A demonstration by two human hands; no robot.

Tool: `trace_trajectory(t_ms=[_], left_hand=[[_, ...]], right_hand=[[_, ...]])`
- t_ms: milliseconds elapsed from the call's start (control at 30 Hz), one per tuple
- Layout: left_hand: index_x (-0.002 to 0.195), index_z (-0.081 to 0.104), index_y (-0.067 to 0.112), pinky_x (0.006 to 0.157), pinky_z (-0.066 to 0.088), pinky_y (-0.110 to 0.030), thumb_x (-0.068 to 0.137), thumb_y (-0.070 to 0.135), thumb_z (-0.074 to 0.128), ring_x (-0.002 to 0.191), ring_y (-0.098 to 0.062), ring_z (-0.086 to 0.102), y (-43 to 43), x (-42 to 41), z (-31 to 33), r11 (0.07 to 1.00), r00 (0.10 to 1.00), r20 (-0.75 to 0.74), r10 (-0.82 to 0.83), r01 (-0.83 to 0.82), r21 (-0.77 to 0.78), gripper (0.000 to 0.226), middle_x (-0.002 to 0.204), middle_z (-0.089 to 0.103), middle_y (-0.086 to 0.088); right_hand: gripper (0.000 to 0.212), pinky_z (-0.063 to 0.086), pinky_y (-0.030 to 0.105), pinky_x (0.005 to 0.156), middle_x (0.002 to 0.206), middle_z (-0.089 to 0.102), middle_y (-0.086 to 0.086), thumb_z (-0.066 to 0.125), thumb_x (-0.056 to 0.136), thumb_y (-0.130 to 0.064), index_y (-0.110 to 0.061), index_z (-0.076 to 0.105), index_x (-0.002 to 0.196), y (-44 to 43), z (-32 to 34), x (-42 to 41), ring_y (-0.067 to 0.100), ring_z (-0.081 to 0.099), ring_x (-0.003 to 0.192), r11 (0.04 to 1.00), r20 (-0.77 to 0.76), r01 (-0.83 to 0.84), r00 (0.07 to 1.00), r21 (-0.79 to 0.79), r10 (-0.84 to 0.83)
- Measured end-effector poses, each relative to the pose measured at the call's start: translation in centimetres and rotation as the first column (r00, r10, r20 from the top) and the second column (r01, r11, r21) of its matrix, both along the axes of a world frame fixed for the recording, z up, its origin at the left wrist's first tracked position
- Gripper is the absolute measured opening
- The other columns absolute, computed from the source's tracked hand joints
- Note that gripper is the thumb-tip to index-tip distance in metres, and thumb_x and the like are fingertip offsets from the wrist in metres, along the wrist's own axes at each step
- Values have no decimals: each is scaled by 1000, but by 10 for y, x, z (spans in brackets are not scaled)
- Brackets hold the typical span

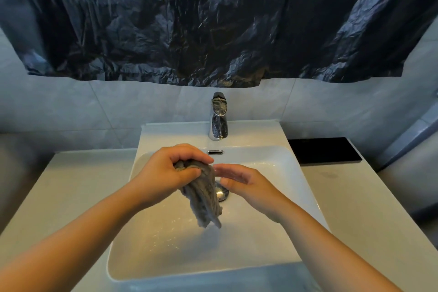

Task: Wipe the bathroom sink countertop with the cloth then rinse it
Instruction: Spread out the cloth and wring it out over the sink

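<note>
Left hand (174,168) fingers pinch the bunched grey cloth (202,193) over the white rectangular basin (272,208) so it drains; right hand (239,179) fingers spread, empty.

Drain plug (222,192) half behind cloth (205,193); black sheet (213,19) cut by top edge

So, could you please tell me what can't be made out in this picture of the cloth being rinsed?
Head view only:
- Mirror or wall above the sink: covered by black plastic sheeting.
- Drain: partly hidden behind the hanging cloth.
- Top of the cloth: bunched inside the left hand.
- Right hand: open beside the cloth, blurred; contact unclear.
- Water from the faucet: no stream discernible.
</note>
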State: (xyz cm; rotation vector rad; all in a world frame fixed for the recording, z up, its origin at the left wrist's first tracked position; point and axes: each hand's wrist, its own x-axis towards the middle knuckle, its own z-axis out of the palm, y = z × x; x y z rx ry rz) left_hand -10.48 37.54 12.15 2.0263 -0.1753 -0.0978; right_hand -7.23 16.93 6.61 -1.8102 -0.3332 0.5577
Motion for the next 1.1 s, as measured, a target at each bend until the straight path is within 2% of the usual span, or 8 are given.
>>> trace_trajectory(t_ms=[233,367,467,533,633,733,933,1100], left_hand=[[97,69,37,78,54,-25,80,21,72,96,-5,59,8,3,6,985,999,30,-13,8,170,24,99,63,18],[109,62,31,79,53,-20,78,24,74,92,-6,62,18,8,2,962,996,-72,61,-40,270,34,103,65,13],[109,61,27,75,55,-22,70,23,81,81,-9,67,21,8,-3,968,974,-201,108,-57,244,44,90,71,10],[105,64,27,80,57,-30,69,26,81,79,-12,69,22,8,-6,974,955,-287,74,-8,225,39,84,74,7],[96,71,28,79,58,-31,70,28,81,81,-15,69,19,8,-6,979,946,-324,-16,80,186,27,83,73,4],[91,73,29,77,56,-26,71,24,81,83,-12,67,13,10,-5,986,978,-207,15,19,163,22,88,72,7],[87,74,28,70,52,-15,73,19,79,82,-4,66,14,11,-5,992,993,-66,101,-95,84,18,87,72,10],[83,74,27,72,56,-27,70,19,82,77,-8,68,18,9,-13,984,981,-117,154,-141,111,17,79,73,7]], right_hand=[[10,49,19,68,81,69,-8,64,88,-29,-27,73,83,2,10,0,6,63,80,990,158,66,986,-121,-47],[6,38,11,53,65,58,-11,70,83,-20,-17,68,79,-4,14,-2,-1,50,56,985,276,136,955,-102,-103],[12,36,10,44,72,55,-3,69,84,-19,-15,59,80,-9,18,-1,-1,48,49,985,275,108,959,-138,-66],[14,44,13,53,87,59,-4,67,85,-22,-20,54,81,-12,19,-1,0,57,67,973,273,72,962,-220,-10],[18,53,32,72,93,64,-5,68,82,-29,-21,52,81,-20,17,4,11,60,87,945,254,1,963,-326,86],[24,51,39,71,81,66,-3,73,78,-33,-20,53,80,-27,19,5,15,58,74,902,194,-89,963,-423,186],[32,44,26,61,73,58,-5,80,69,-41,-22,65,90,-24,14,-2,13,54,69,923,96,-105,984,-369,150],[36,37,20,52,48,44,-10,77,72,-44,-25,58,48,-24,11,0,4,46,50,914,95,-61,990,-402,109]])
